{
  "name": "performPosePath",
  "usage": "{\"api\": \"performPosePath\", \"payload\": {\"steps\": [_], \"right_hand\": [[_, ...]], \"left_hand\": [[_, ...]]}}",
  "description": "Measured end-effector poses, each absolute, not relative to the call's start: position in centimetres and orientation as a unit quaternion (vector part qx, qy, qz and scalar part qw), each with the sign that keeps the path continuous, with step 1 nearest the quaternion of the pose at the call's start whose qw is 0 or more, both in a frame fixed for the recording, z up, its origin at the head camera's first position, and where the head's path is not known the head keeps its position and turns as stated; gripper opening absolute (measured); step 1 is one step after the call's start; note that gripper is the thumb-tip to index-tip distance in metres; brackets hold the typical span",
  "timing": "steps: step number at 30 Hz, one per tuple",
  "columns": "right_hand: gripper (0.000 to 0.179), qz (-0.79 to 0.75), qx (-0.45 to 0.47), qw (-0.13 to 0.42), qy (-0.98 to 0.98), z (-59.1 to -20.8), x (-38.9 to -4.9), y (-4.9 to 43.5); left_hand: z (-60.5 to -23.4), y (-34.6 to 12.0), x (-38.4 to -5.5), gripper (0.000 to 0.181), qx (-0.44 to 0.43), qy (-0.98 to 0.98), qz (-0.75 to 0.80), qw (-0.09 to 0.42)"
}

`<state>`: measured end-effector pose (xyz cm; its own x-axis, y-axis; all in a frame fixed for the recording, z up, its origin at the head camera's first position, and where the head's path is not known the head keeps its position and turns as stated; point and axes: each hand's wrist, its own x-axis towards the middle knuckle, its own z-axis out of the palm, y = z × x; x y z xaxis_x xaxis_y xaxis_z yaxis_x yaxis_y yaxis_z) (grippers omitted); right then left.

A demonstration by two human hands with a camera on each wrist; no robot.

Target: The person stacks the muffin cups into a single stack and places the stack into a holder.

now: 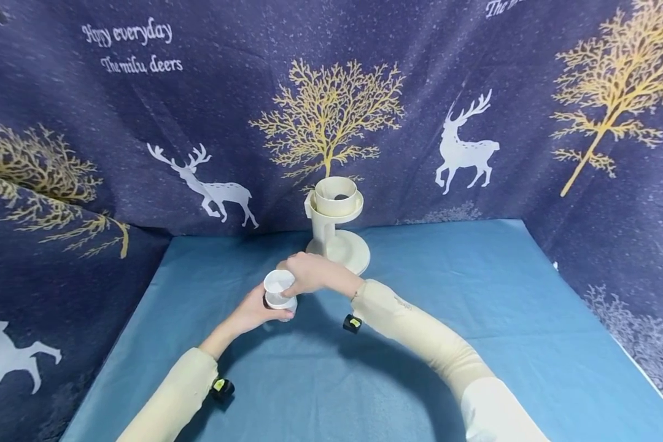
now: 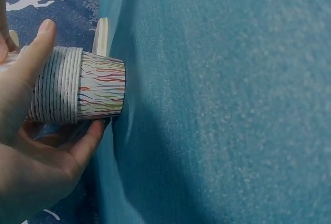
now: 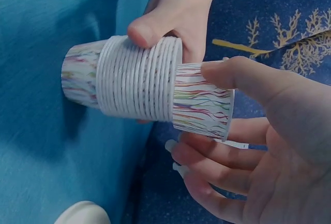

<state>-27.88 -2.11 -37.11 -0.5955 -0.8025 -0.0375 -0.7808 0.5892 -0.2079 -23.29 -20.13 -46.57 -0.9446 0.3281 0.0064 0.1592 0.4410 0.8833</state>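
A stack of white paper cups (image 3: 137, 79), patterned with colourful wavy lines, stands upright over the blue cloth. My left hand (image 1: 252, 312) grips it, thumb on one side and fingers on the other. In the left wrist view the stacked rims (image 2: 57, 84) lie beside the left thumb. Above the stack, the top paper cup (image 3: 201, 102) protrudes with its lower part still inside the others. My right hand (image 1: 312, 270) pinches this cup near its rim between thumb and fingers. Whether the stack's base touches the cloth is hard to tell.
Behind the hands stands a cream holder (image 1: 324, 233) with a round base and an upper ring bearing a wide cylinder (image 1: 336, 197). Blue cloth (image 1: 475, 288) covers the table. A dark curtain (image 1: 364, 37) with deer and trees hangs behind it.
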Motion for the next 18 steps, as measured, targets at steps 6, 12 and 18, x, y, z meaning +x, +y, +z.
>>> {"api": "performPosePath", "payload": {"steps": [6,12,18], "right_hand": [[0.033,-0.076,-0.448,0.078,0.888,-37.7,-27.6,-2.3],[0.049,-0.067,-0.46,0.084,0.881,-39.1,-27.6,-1.9],[0.058,-0.083,-0.466,0.072,0.878,-39.8,-27.1,-1.7]], "left_hand": [[-46.8,-20.2,-23.2,0.065,0.16,0.844,0.506,0.074],[-47.0,-20.5,-23.1,0.062,0.169,0.845,0.501,0.077],[-46.9,-20.6,-23.2,0.07,0.155,0.858,0.485,0.066]]}}
